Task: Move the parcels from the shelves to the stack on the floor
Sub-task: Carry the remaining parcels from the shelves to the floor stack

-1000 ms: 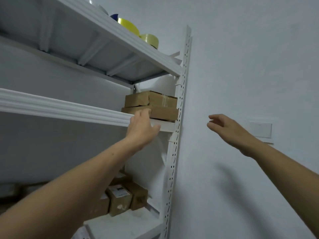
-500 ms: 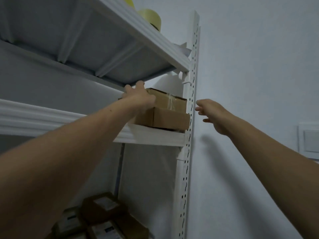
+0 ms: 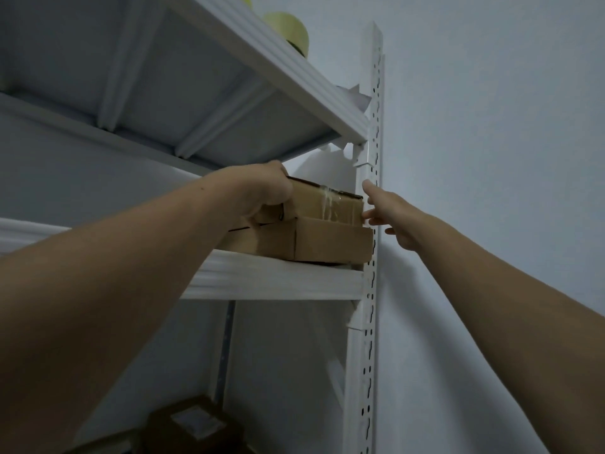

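**Parcels on the upper shelf, both my hands at the top one**

Parcels: two brown cardboard ones sit stacked at the right end of the middle shelf (image 3: 278, 280), hard against the white slotted upright (image 3: 370, 290). The top parcel (image 3: 322, 204) is the smaller of the two, with clear tape running over its near face. It lies on the bottom parcel (image 3: 330, 240), which is wider and pokes out a little past the shelf's near edge.

My left hand (image 3: 262, 188) is wrapped over the top parcel's left end, fingers (image 3: 276, 172) curled across its upper edge and the thumb side pressed against its left face, so that hand is grasping the top parcel. My right hand (image 3: 389, 214) comes in from the right, its fingers (image 3: 371, 191) spread and loose, fingertips touching or just at the parcel's right edge beside the upright; I cannot tell whether they press on it, and nothing is held in that hand.

Above, the underside of the top shelf (image 3: 203, 93) fills the upper left, with a yellow-green tape roll (image 3: 291, 31) standing on it near its right end. Far below, in the dim lower left, more parcels (image 3: 193, 427) lie on a lower level, one with a pale label.
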